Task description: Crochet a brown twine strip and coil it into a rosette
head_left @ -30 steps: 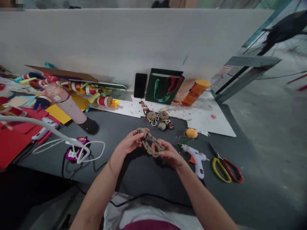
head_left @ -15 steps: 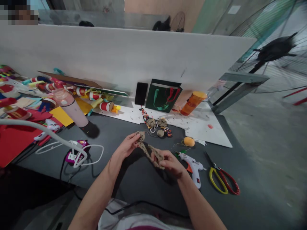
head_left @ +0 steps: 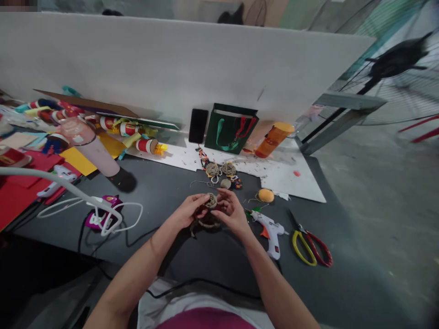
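Note:
Over the dark table (head_left: 192,256), my left hand (head_left: 188,211) and my right hand (head_left: 232,211) meet, both closed on a small brown twine ornament (head_left: 210,205) with a coiled round top. The rest of the piece hangs bunched below my fingers. Just beyond my hands lie two more coiled twine rosettes (head_left: 219,170) with beads. A white glue gun (head_left: 269,227) rests right of my right hand, and yellow-and-red scissors (head_left: 308,237) lie further right.
A green gift bag (head_left: 230,129), a black phone (head_left: 198,126) and an orange bottle (head_left: 273,140) stand against the white partition. A pink tumbler (head_left: 92,148), red and yellow paper, and rolled crafts crowd the left. White cable (head_left: 103,214) loops near a purple device. An orange ball (head_left: 265,195) sits nearby.
My hands have come together, folding the stretched-out twine chain into a bunch. The view has shifted a little.

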### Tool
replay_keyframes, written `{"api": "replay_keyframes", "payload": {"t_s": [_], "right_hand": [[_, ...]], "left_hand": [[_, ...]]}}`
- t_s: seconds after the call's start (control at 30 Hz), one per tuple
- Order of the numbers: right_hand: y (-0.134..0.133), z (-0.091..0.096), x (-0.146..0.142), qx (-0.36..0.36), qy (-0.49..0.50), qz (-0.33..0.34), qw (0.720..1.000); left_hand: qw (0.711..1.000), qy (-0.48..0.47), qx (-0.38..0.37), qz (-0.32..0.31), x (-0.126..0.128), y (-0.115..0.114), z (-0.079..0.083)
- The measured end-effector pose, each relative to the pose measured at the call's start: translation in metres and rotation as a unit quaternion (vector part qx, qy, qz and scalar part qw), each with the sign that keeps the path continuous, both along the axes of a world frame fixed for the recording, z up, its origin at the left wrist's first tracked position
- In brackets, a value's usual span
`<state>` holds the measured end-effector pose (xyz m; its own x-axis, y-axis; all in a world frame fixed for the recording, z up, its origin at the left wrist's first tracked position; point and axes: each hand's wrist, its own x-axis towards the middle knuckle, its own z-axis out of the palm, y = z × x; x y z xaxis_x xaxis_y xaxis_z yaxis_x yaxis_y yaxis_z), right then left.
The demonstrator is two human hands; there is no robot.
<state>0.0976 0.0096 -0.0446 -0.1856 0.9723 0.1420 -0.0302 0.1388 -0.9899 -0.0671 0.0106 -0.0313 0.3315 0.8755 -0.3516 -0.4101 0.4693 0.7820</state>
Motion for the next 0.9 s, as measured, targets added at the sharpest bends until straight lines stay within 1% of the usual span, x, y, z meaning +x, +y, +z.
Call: {"api": "replay_keyframes", "payload": {"t_s": [0.1,0.17,0.33,0.5,0.63,0.73,0.83,0.9], "right_hand": [[-0.001,-0.001,-0.001,0.050,-0.058,-0.022,0.997],[0.000,-0.001,0.002,0.054,-0.074,-0.016,0.996],[0.003,-0.002,0.009,0.005,-0.045,0.026,0.999],[-0.002,0.001,0.004,-0.021,-0.007,-0.001,1.000],[-0.002,0.006,0.001,-0.058,0.032,0.011,0.998],[0.000,0.005,0.002,-0.088,0.042,-0.001,0.995],[0.004,0.003,0.005,-0.137,0.104,-0.014,0.985],[0.007,0.003,0.007,-0.158,0.159,-0.007,0.974]], "left_hand": [[1.000,0.016,0.003,-0.013,0.008,-0.003,0.000],[0.999,0.028,0.011,-0.025,0.009,-0.004,0.001],[0.996,0.057,0.041,-0.052,0.005,-0.005,0.004],[0.992,0.095,0.060,-0.065,0.004,-0.005,0.002],[0.985,0.143,0.080,-0.058,0.005,-0.005,0.000],[0.977,0.178,0.103,-0.053,0.004,-0.004,0.001],[0.970,0.205,0.122,-0.057,-0.003,-0.001,0.002],[0.964,0.225,0.133,-0.057,-0.008,0.002,0.003]]}}
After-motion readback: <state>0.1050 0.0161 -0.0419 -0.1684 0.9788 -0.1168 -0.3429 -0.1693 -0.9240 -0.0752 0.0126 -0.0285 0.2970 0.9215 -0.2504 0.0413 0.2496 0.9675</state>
